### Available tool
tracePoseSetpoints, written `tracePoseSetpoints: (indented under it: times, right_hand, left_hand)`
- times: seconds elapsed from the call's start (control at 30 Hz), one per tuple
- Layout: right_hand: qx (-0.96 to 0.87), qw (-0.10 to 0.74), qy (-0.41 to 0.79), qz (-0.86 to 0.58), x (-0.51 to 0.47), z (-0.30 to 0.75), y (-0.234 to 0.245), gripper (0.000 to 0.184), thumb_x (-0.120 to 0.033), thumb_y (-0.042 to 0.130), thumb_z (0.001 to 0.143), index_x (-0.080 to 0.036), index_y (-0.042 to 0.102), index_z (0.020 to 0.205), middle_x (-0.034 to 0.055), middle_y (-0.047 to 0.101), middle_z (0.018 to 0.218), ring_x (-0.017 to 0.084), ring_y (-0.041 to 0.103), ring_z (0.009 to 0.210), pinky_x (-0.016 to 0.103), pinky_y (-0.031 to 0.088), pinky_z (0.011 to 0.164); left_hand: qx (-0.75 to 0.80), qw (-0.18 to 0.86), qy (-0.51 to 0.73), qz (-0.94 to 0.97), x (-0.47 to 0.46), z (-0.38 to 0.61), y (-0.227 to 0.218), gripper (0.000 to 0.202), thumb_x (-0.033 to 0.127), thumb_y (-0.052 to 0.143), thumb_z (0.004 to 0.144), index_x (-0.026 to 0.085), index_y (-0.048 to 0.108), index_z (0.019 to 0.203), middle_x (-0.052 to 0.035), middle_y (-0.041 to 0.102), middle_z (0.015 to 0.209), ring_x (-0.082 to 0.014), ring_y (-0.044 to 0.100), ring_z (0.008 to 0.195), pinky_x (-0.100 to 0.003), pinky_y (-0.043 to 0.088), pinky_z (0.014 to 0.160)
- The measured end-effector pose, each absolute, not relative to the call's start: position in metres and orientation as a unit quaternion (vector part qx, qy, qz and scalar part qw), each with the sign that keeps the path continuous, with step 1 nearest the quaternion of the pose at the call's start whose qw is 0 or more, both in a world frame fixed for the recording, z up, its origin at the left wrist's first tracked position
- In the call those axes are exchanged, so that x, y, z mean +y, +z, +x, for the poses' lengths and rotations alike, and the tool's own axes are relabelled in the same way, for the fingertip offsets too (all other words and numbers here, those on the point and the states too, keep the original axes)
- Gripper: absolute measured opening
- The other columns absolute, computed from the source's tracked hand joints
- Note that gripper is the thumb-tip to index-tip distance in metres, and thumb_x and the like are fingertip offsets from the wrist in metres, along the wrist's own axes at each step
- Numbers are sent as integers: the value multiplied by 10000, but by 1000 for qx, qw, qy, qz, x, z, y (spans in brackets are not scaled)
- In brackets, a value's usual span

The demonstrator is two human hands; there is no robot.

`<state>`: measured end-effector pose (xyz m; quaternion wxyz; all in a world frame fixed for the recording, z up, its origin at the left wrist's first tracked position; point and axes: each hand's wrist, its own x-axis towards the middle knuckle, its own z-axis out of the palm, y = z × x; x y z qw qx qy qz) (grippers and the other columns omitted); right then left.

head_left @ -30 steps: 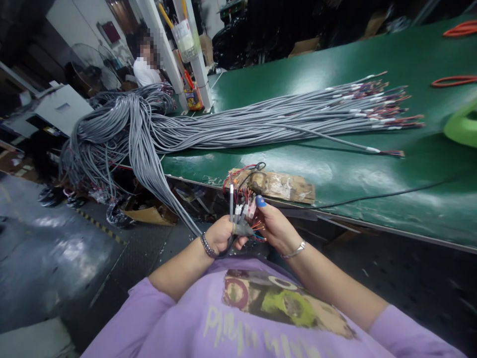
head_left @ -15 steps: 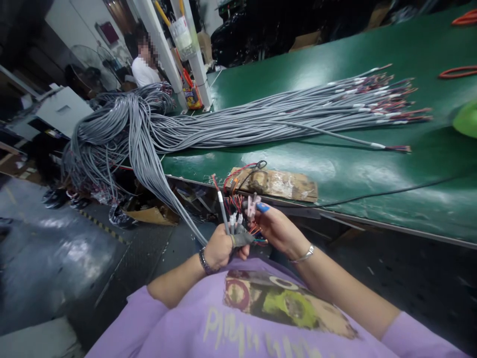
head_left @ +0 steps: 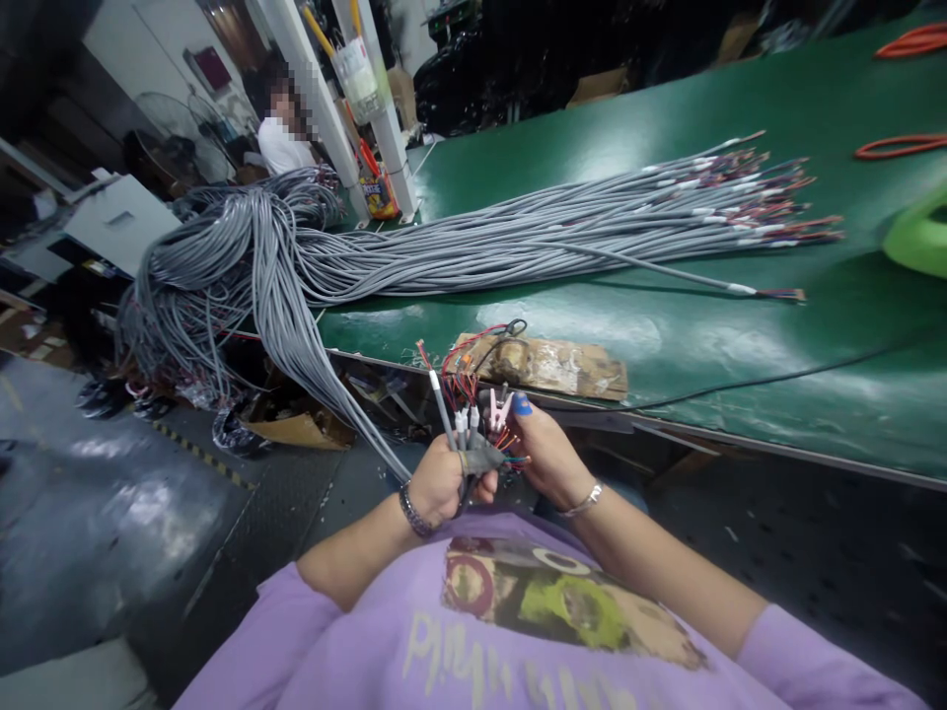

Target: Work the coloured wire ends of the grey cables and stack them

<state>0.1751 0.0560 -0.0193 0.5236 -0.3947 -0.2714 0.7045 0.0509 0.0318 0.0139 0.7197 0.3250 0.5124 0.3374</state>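
Observation:
My left hand (head_left: 440,483) is closed in a fist round a bunch of grey cable ends (head_left: 463,424) whose stripped coloured wires stick up above it. One cable end (head_left: 438,390) stands taller and leans left. My right hand (head_left: 544,449) is closed beside them, pinching a small pink clip (head_left: 499,406) at the wire tips. A thumb with a blue nail shows. Both hands are held in front of my chest, just below the near edge of the green table (head_left: 666,345).
A thick bundle of grey cables (head_left: 518,237) lies across the table and hangs off its left end to the floor. A worn cardboard pad (head_left: 551,365) and a black wire (head_left: 776,380) lie near the table edge. A person (head_left: 285,133) sits far left. Orange loops (head_left: 899,148) at back right.
The tall cable end has tilted from upright to leaning left. My hands stayed together with only slight shifts; the camera view moved a little.

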Motion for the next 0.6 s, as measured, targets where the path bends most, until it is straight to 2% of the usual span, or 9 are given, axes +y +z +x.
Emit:
tracePoseSetpoints:
  times: [0.1, 0.3, 0.5, 0.6]
  right_hand:
    - [-210, 487, 777, -340, 61, 174, -21, 468, -657, 757, 600, -216, 660, 721, 22, 662, 638, 203, 611, 651, 328, 498, 628]
    - [-173, 479, 796, -328, 64, 174, -24, 435, -608, 782, 612, -205, 664, 721, 8, 651, 598, 176, 595, 563, 304, 490, 575]
    - [-172, 483, 800, -313, 59, 173, -28, 480, -687, 698, 658, -227, 659, 788, 29, 694, 745, 179, 616, 631, 301, 491, 597]
    - [-166, 489, 800, -307, 58, 177, -28, 490, -697, 710, 631, -236, 676, 795, 21, 692, 748, 156, 600, 624, 278, 489, 597]
  left_hand:
    - [512, 719, 343, 320, 32, 52, 13, 442, 460, 838, 423, 136, 568, 557, -3, 553, 407, -80, 443, 324, -210, 372, 355]
    - [516, 716, 336, 328, 33, 53, 7, 448, 489, 818, 470, 144, 552, 574, -3, 553, 420, -88, 456, 338, -209, 363, 355]
    - [514, 717, 335, 330, 29, 51, 8, 427, 471, 818, 473, 145, 559, 567, 9, 538, 411, -81, 441, 335, -213, 374, 361]
    - [511, 716, 337, 335, 24, 48, 10, 434, 485, 815, 468, 145, 557, 547, 2, 542, 411, -88, 452, 336, -222, 381, 363]
